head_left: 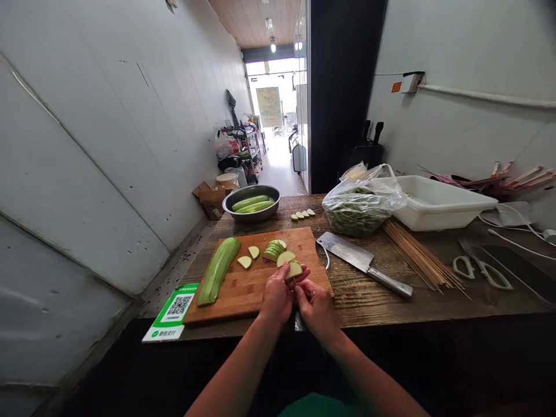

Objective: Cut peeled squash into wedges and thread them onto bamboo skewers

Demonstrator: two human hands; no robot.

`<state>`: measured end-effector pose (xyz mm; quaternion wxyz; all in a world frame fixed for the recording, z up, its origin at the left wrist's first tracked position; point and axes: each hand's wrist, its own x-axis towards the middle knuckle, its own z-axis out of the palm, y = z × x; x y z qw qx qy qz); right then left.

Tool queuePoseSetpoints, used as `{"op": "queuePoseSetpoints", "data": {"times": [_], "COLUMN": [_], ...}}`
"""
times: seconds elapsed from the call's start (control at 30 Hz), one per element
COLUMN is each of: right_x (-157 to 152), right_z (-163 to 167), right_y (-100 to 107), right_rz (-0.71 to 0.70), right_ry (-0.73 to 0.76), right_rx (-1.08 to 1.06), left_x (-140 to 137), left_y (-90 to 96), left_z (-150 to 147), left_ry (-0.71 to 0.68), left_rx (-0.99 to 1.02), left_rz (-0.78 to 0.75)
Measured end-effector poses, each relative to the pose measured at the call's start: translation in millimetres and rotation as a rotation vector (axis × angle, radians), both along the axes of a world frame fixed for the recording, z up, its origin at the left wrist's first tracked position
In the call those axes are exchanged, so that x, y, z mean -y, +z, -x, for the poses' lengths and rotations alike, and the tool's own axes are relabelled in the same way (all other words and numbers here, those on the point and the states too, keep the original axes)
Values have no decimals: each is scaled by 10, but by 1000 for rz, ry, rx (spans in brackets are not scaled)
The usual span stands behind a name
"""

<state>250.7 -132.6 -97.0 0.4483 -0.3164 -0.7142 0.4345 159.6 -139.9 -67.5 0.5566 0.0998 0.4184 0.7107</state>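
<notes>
My left hand [278, 292] is closed on a half-round zucchini slice [295, 269] over the near edge of the wooden cutting board [247, 294]. Beside it my right hand [316, 307] pinches a thin bamboo skewer, mostly hidden by the fingers, its upper end at the slice. Another half-round slice [285, 257] shows just past my left fingers; whether it is held I cannot tell. Behind it leans a row of cut slices [273, 250]. Two loose slices [245, 262] lie left of that row. A long piece of zucchini [219, 271] rests along the board's left side.
A cleaver [347, 250] lies right of the board, with bamboo skewers [423, 255] and scissors [484, 269] beyond. At the back stand a metal bowl [252, 216] of zucchini, a skewered row of slices [303, 215], a plastic bag [360, 202] of greens and a white tub [438, 211].
</notes>
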Motion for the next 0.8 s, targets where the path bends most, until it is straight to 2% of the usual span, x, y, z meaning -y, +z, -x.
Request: {"op": "queuePoseSetpoints", "data": {"times": [0.17,0.33,0.5,0.67,0.8], "right_x": [0,2,-39,-136,-154], "right_z": [-13,-20,-31,-59,-129], "right_y": [16,39,52,124,151], "right_rz": [13,15,-2,-49,-54], "right_ry": [-17,-28,-68,-172,-171], "right_rx": [-23,-39,-26,41,25], "left_x": [-18,-34,-78,-136,-121], "left_y": [-12,-21,24,28,49], "left_z": [-27,-91,-187,-284,-289], "left_ry": [-6,47,85,6,-9], "left_rx": [47,-44,-84,-62,-60], "left_rz": [-52,-118,-93,-66,-95]}}
